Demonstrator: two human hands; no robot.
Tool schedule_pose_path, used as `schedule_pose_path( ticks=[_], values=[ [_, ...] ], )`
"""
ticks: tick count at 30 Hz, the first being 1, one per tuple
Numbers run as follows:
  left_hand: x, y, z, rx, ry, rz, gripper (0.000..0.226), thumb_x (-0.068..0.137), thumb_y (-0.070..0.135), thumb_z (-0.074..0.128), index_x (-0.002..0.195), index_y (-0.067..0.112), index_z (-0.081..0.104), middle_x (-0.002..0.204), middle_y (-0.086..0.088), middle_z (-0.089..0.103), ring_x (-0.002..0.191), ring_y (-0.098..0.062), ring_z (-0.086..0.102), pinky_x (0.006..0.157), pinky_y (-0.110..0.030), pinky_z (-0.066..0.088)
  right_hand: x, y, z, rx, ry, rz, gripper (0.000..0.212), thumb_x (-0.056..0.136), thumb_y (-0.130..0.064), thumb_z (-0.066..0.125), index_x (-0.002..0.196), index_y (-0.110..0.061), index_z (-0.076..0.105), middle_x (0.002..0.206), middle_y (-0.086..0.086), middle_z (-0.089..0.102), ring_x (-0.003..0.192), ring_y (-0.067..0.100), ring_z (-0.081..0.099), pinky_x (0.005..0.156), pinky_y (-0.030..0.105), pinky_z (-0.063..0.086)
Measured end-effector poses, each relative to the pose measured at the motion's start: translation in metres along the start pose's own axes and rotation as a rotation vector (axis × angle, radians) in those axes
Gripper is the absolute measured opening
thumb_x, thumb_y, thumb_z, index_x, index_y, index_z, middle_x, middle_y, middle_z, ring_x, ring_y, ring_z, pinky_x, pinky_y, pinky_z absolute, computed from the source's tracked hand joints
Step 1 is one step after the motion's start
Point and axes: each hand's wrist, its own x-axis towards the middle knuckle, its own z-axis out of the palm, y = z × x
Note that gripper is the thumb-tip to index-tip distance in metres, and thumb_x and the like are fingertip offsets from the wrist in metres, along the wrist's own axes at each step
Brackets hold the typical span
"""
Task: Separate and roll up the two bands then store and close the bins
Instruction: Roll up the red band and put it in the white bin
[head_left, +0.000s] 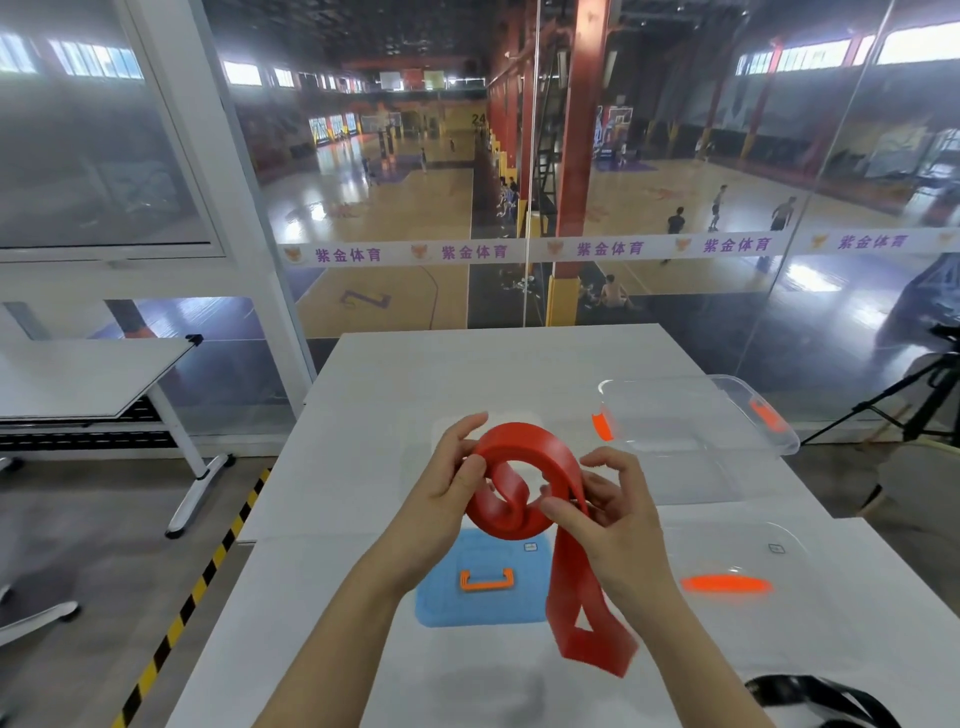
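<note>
A red band (524, 452) is held above the white table (363, 519), partly coiled into a loose roll. My left hand (452, 483) grips the roll's left side. At the roll's right side my right hand (608, 514) pinches it, and the loose tail (582, 618) hangs down from there. A black band (826, 701) lies at the table's near right corner. Below the roll a blue lid (483, 597) with an orange handle covers a bin. A clear bin (696, 415) with orange clips stands at the back right. A clear lid (737, 566) with an orange handle lies at the right.
A glass wall runs along the table's far edge. A second white table (88, 374) stands to the left across a floor marked with a yellow-black stripe (197, 587). A tripod (914, 395) stands at the right.
</note>
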Motion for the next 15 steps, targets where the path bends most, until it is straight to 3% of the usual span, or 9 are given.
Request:
schedule_pose_path(
  ticks=[3,7,11,15],
  values=[
    [0.001,-0.002,-0.001,0.011,-0.058,0.016,0.036,0.111,0.032,0.036,0.141,0.051,0.041,0.128,0.011,0.059,0.121,-0.013,0.062,0.105,-0.038,0.053,0.005,-0.001,-0.005,-0.070,0.031,-0.046,0.043,0.075,-0.002,0.090,0.099,-0.026,0.064,0.088,0.014,0.075,0.086,0.034,0.074,0.083,0.042,0.059],
    [0.005,0.005,-0.001,0.103,-0.046,0.035,0.026,0.109,0.030,0.043,0.132,0.041,0.047,0.130,0.009,0.058,0.113,0.000,0.061,0.095,-0.025,0.053,0.009,-0.003,-0.011,-0.144,-0.012,-0.107,0.035,0.070,-0.003,0.093,0.085,-0.028,0.073,0.087,-0.001,0.076,0.081,0.015,0.074,0.079,0.026,0.058],
    [0.008,0.011,0.005,0.447,-0.104,0.157,0.035,0.108,0.037,0.042,0.141,0.046,0.040,0.136,0.022,0.045,0.128,0.003,0.046,0.106,-0.018,0.041,0.007,-0.002,-0.008,-0.164,-0.042,-0.115,0.034,0.066,-0.002,0.096,0.086,-0.020,0.075,0.085,-0.006,0.077,0.081,0.008,0.073,0.081,0.017,0.055],
    [0.008,0.010,0.003,0.450,-0.106,0.254,0.033,0.107,0.029,0.047,0.138,0.040,0.050,0.130,0.021,0.049,0.128,-0.005,0.048,0.104,-0.017,0.041,0.009,-0.003,-0.008,-0.154,-0.054,-0.118,0.036,0.064,-0.001,0.096,0.086,-0.021,0.075,0.086,-0.007,0.078,0.080,0.008,0.074,0.081,0.016,0.056]
  ],
)
